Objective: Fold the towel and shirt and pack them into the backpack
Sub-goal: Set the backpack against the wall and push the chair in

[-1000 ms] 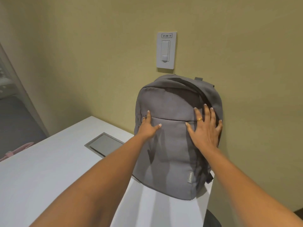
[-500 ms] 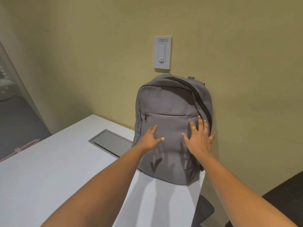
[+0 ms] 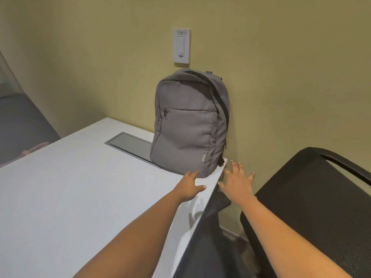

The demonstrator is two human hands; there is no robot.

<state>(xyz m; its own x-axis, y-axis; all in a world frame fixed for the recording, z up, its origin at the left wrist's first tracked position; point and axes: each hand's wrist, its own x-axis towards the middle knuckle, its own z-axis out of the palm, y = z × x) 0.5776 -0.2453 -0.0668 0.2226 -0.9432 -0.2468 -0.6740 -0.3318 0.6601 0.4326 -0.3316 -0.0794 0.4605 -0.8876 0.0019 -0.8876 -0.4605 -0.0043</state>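
Olive-yellow wall fills the background past both hands. White table runs under the left forearm and off to the left; its right edge passes between the two hands. Black mesh chair sits right of the right arm, beside the table edge, with another dark part of it showing below between the forearms.

Grey backpack stands upright on the far right corner of the table, just ahead of both hands, its back against the wall. Front pocket faces the camera. A small logo tag sits low on its right side.

Grey recessed panel is set in the tabletop ahead and left of the left hand, with the backpack's base overlapping its right end.

Left hand is over the table corner, fingers spread and straight, gripping nothing. Its fingertips are right at the backpack's bottom edge; contact unclear. Right hand is off the table's right edge, between table and chair, fingers spread, holding nothing. The hands are apart, with the table edge between them.

White wall switch is above the backpack, far ahead of the hands. Gold ring is on a right-hand finger.
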